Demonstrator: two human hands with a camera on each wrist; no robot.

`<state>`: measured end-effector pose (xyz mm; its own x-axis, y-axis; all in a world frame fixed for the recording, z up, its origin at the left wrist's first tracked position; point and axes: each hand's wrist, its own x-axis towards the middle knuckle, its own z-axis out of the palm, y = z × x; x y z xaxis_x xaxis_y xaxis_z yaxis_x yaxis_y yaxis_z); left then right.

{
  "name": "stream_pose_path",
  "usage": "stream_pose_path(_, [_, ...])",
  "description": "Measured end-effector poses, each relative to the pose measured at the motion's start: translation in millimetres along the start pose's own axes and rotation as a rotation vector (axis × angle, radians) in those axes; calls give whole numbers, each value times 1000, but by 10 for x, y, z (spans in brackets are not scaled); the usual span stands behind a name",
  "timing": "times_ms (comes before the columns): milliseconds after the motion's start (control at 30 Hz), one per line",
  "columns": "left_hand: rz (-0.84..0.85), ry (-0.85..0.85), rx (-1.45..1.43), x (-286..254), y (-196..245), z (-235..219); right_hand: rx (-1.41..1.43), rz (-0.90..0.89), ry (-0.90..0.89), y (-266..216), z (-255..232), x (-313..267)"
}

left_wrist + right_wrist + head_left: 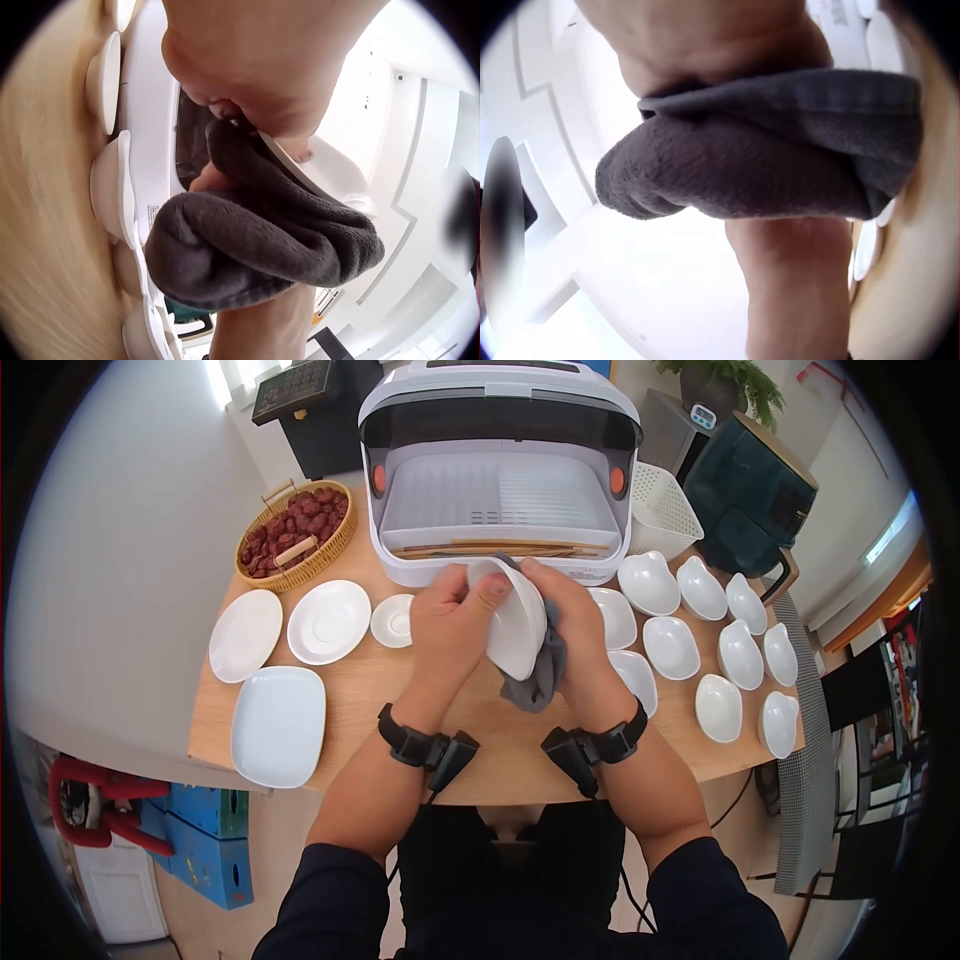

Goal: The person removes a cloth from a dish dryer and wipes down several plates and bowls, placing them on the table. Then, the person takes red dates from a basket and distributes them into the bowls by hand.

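Note:
Above the table's middle, the left hand (452,622) grips a white bowl (517,628) by its left side, thumb over the rim. The bowl is tilted on its side. The right hand (575,622) holds a dark grey cloth (540,678) against the bowl's right side, its fingers partly hidden behind bowl and cloth. In the left wrist view the folded cloth (262,232) hangs below the left hand (262,60), with the bowl (330,172) beside it. Cloth (765,161) covers most of the right wrist view, hiding the bowl there.
White plates (278,726) and a saucer (393,621) lie at left, by a basket of dark red fruit (296,532). Several small white bowls (671,648) stand at right. Behind are a white cabinet (500,490) with chopsticks, a white basket (662,510) and a dark green appliance (745,490).

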<state>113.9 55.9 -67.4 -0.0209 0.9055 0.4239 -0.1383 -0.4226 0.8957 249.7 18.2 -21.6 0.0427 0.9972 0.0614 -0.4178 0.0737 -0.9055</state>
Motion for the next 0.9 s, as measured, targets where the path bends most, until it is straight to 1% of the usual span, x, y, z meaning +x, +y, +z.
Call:
stream_pose_path(33, [-1, 0, -1, 15, 32, -14, 154, 163, 30, 20, 38, 3])
stream_pose_path(67, [26, 129, 19, 56, 69, -30, 151, 191, -16, 9, 87, -17])
stream_pose_path(100, [54, 258, 39, 108, 97, -64, 150, 190, -17, 16, 88, -19])
stream_pose_path(133, [36, 242, 80, 175, 28, -188, 7, 225, -94, 44, 76, -18])
stream_pose_path(167, [36, 241, 78, 224, 30, -214, -136, 260, -169, 84, 55, -21])
stream_pose_path(200, [-15, 306, -50, 270, 40, -227, -307, 229, -250, 119, 1, -3])
stream_pose_path(233, [-67, 369, -179, 302, 49, -238, -310, 227, -243, 117, -30, -3])
stream_pose_path(267, [-71, 366, -185, 317, 49, -256, -397, 161, -292, 80, -23, -13])
stream_pose_path(300, [-97, 339, -251, 329, 46, -275, -484, 95, -341, 47, -7, -36])
stream_pose_path(333, [-127, 305, -315, 330, 33, -280, -485, 97, -329, 20, 14, -125])
stream_pose_path(367, [-140, 294, -320, 315, 30, -265, -563, -134, -227, -21, 49, -280])
stream_pose_path(400, [-165, 217, -286, 305, 40, -245, -643, -366, -129, -67, 81, -418])
stream_pose_path(433, [-186, 142, -252, 289, 55, -226, -652, -363, -123, -124, 97, -545])
stream_pose_path(467, [-192, 136, -259, 258, 79, -207, -857, -514, -49, -185, 96, -681])
stream_pose_path(500, [-204, -53, -172, 218, 112, -183, -1060, -666, 29, -217, 70, -790])
stream_pose_path(533, [-213, -244, -84, 181, 141, -167, -1178, -729, 52, -224, 37, -864])
stream_pose_path(567, [-217, -256, -88, 152, 158, -158, -1183, -725, 64, -213, -10, -942])
stream_pose_path(633, [-264, -554, 55, 87, 189, -145, -1419, -624, 71, -161, -129, -1103])
stream_pose_path(667, [-341, -628, 98, 49, 297, -129, -1425, -615, 86, -150, -172, -1181])
stream_pose_path(700, [-346, -646, 92, 35, 386, -116, -1442, -595, 73, -140, -212, -1263])
stream_pose_path(767, [-477, -891, 176, 7, 485, -115, -1462, -555, 77, -103, -319, -1465])
stream_pose_path(833, [-496, -936, 157, 12, 478, -131, -1207, -420, 99, -94, -460, -1657])
stream_pose_path(867, [-510, -961, 143, 22, 476, -132, -1159, -251, 141, -152, -516, -1790])
stream_pose_path(900, [-511, -965, 140, 29, 478, -118, -1162, -248, 144, -168, -610, -1887])
